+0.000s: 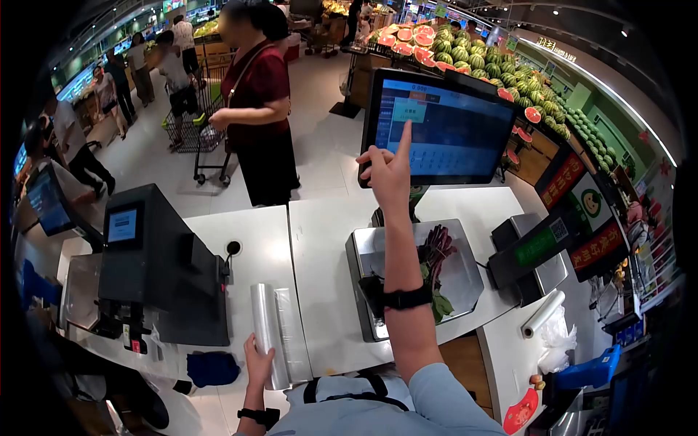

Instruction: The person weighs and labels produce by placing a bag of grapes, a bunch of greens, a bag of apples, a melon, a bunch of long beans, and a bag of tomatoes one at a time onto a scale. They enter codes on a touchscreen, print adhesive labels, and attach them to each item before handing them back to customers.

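"Where is my right hand (387, 174)?"

"It is up at the touch screen (465, 120), in front of the screen's left part. Your index finger is straight and its tip lies over a pale green tile; whether it presses the glass, I cannot tell. The other fingers are loosely folded, and nothing shows in their hold."

"And the leafy vegetables (439, 251)?"

"They lie in the metal weighing tray (464, 287), nearer to your body than that hand and well apart from it. Your forearm passes above the tray, so the dark red stems and green leaves show just to the right of your arm, and part of the tray is hidden beneath it."

"What about my left hand (258, 357)?"

"Low on the counter (327, 225), at the near end of the roll of clear film (267, 320). The roll is just to the right of your palm. Your fingers are half curled and your thumb is against its side; I cannot tell whether you grip it or only rest there."

"Anything else close by?"

"A dark blue cloth (212, 368) lies to the left of that hand, and a black machine (163, 276) stands on the counter beyond the cloth."
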### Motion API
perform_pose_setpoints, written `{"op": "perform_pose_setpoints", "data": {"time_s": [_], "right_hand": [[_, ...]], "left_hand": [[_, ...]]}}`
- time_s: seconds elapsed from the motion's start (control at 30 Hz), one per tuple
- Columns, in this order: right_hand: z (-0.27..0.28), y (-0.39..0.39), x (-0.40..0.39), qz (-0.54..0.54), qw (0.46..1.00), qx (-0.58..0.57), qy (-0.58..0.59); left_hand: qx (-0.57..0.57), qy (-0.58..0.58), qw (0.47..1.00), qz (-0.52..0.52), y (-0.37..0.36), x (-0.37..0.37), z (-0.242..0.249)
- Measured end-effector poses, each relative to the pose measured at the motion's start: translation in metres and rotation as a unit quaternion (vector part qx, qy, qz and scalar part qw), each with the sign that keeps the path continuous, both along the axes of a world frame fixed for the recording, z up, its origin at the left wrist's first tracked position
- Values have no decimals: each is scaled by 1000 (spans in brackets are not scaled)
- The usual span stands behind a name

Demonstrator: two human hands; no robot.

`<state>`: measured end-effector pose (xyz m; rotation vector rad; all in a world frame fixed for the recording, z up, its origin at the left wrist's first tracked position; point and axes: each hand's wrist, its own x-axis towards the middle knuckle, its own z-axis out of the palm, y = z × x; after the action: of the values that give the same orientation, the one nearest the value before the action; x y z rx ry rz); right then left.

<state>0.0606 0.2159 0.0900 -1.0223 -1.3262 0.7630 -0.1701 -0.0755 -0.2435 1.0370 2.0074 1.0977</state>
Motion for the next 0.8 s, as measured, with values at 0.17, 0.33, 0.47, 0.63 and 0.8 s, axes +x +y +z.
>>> {"op": "perform_pose_setpoints", "data": {"time_s": [0.17,0.33,0.47,0.63,0.8], "right_hand": [[6,32,-1,-30,997,-46,-63],[-33,-23,-48,53,995,20,78],[-193,-61,-93,157,963,-74,-205],[-345,-119,-122,175,880,-150,-415],[-386,-135,-127,156,848,-11,-506]], "left_hand": [[40,169,982,-78,5,-4,8],[-1,324,932,-161,25,32,50],[26,265,954,-140,26,5,37],[37,238,962,-126,7,-13,48],[43,267,955,-118,5,-19,44]]}}
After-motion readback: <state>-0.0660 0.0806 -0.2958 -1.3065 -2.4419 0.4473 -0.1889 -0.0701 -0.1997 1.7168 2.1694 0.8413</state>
